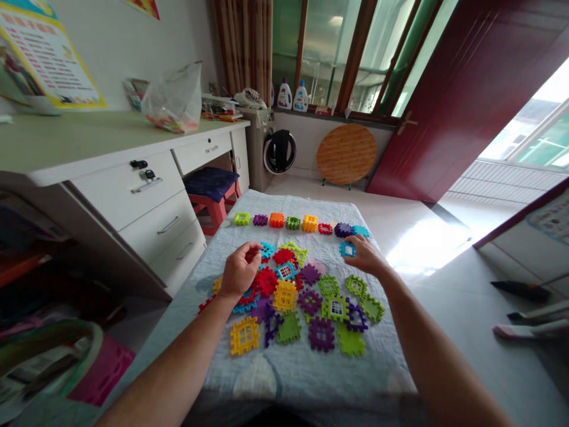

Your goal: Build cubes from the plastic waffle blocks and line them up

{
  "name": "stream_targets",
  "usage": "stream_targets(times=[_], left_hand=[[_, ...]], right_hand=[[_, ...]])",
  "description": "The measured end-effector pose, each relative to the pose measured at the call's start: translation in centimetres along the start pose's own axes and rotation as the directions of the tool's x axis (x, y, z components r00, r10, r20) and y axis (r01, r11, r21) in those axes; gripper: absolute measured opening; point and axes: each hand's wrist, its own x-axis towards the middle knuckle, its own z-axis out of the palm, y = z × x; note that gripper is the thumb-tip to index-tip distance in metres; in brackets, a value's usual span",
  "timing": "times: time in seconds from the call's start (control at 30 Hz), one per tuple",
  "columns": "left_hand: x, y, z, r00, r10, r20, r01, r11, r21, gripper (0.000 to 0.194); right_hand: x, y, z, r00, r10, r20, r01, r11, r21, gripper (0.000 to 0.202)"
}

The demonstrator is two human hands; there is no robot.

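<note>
My right hand (367, 256) grips a light-blue plastic building tile (347, 249) with a window-like opening, just in front of the back row's right end. At the left of the loose pile, my left hand (242, 270) is closed, its fingertips at another light-blue tile (267, 249). Around and below it lie notched tiles: a red one (265, 281), a yellow window tile (285, 295), a purple one (320, 334) and a green one (351, 340). Behind the pile runs a row of stacks and pieces, among them an orange stack (277, 220), a yellow stack (310, 223) and a purple stack (342, 229).
A pale blue cloth (213, 367) covers the table. To the left stands a white desk (133, 196) with a plastic bag (174, 101) on top and a stool (212, 187) beside it. A washing machine (262, 142), a round wooden board (347, 154) and a red door (444, 95) are beyond.
</note>
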Motion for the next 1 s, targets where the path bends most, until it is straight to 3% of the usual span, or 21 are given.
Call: stream_targets(times=[0.17, 0.3, 0.63, 1.0], left_hand=[[0.0, -0.3, 0.1, 1.0, 0.002, 0.009, -0.002, 1.0, 0.014, 0.019], [-0.1, -0.3, 0.1, 1.0, -0.006, 0.01, 0.005, 1.0, 0.025, 0.02], [0.0, -0.2, -0.1, 1.0, -0.027, -0.001, 0.028, 0.999, 0.036, 0.021], [0.0, -0.4, -0.1, 0.999, -0.042, 0.018, 0.041, 0.999, 0.035, 0.019]], right_hand=[[2.2, 5.4, -1.6, 0.987, 0.144, -0.066, -0.146, 0.989, -0.024, 0.052], [4.6, 7.8, -2.3, 0.984, 0.172, -0.038, -0.174, 0.982, -0.067, 0.051], [8.4, 9.9, -2.0, 0.98, 0.171, 0.103, -0.161, 0.982, -0.1, 0.053], [8.9, 11.4, -1.8, 0.97, 0.101, 0.221, -0.109, 0.994, 0.024, 0.06]])
